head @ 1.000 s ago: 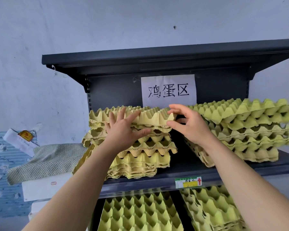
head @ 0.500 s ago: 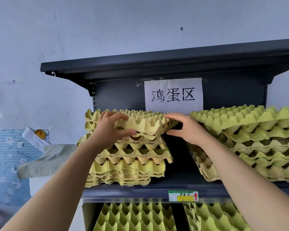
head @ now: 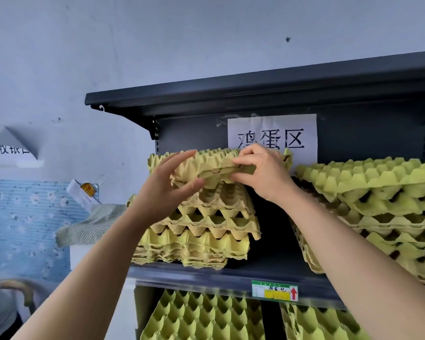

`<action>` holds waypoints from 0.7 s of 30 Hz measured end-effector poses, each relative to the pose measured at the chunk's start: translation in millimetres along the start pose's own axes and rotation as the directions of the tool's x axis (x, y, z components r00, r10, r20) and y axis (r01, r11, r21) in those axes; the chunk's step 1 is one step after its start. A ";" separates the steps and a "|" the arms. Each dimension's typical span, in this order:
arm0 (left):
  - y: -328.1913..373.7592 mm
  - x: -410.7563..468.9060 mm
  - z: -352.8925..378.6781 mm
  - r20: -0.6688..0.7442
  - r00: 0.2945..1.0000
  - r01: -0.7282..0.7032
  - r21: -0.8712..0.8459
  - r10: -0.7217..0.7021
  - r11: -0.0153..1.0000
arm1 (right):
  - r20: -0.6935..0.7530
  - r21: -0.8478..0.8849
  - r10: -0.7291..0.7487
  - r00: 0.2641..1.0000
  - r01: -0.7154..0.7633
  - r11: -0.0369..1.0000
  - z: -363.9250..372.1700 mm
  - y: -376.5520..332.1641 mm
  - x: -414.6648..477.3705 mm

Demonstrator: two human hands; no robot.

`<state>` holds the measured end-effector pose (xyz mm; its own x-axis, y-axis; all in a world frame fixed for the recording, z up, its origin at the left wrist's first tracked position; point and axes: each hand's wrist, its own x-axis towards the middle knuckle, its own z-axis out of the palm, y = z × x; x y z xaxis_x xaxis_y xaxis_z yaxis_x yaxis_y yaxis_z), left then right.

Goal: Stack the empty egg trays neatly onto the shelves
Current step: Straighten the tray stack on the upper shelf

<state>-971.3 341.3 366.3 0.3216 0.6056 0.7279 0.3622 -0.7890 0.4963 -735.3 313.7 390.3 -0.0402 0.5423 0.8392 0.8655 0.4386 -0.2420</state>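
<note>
Top egg tray (head: 216, 165): sat at centre frame, lifted at its near edge and tilted above the left stack, held by both hands.
Left hand (head: 168, 192): fingers spread over the tray's left front corner, thumb pressed under the edge, so it gripped the tray.
Right hand (head: 263, 175): clamped on the tray's right front edge, fingers curled over the top, thumb below.
Left stack of egg trays (head: 196, 231): rested on the middle shelf under the held tray, its layers uneven and not nested squarely.
Right stack of egg trays (head: 383, 200): stood at the right of the frame on the same shelf, leaning and loosely stacked, apart from the left stack with a dark gap between them.
Middle shelf (head: 231, 278): dark metal, with a green and yellow price label (head: 275, 290) on its front lip.
Lower egg trays (head: 206, 317): two batches propped at a slant at the bottom of the frame.
Paper sign (head: 272, 136): white, handwritten characters, taped to the back panel just behind the held tray.
Top shelf (head: 255, 92): dark, bare on its visible edge.
Folded cloth (head: 91, 224): lay at the left of the shelving, below a small packet (head: 84, 192).
</note>
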 end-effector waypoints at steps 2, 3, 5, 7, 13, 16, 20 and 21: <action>-10.5 -1.0 -9.8 -0.015 1.000 -0.007 -0.011 0.007 1.000 | -0.048 -0.067 -0.054 0.997 0.050 0.997 11.3 -15.1 0.3; -15.9 -1.3 -14.9 -0.025 1.000 -0.007 -0.022 0.006 1.000 | -0.059 -0.081 -0.065 0.996 0.060 0.995 18.3 -22.0 0.5; -30.0 -1.6 -25.8 -0.055 0.998 -0.023 -0.043 0.020 0.999 | -0.060 -0.056 -0.079 0.995 0.075 0.996 33.3 -32.1 0.4; -45.9 -2.2 -38.0 -0.106 0.994 -0.028 -0.043 0.024 0.999 | -0.011 -0.033 -0.123 0.992 0.123 0.992 46.1 -36.4 -1.1; -86.0 -3.3 -64.3 -0.104 0.985 0.127 -0.075 -0.135 0.989 | 0.056 -0.260 0.092 0.994 -0.075 0.963 44.1 -7.4 -12.7; -96.7 -4.7 -63.8 -0.089 0.991 0.085 -0.133 -0.097 0.988 | 0.103 -0.247 0.317 0.943 -0.285 0.926 41.5 2.3 -19.1; -106.0 -1.9 -66.5 -0.097 0.993 0.054 -0.203 -0.074 0.978 | 0.051 -0.126 0.342 0.938 -0.333 0.934 40.5 -6.1 -21.7; -108.4 -1.1 -67.1 -0.088 0.994 0.050 -0.219 -0.071 0.975 | 0.008 -0.131 0.328 0.945 -0.324 0.937 37.6 -10.5 -21.8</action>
<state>-1069.6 419.2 343.4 0.2170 0.6486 0.7295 0.1780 -0.7611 0.6237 -762.2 324.2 356.3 0.2421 0.6616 0.7097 0.8893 0.1412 -0.4349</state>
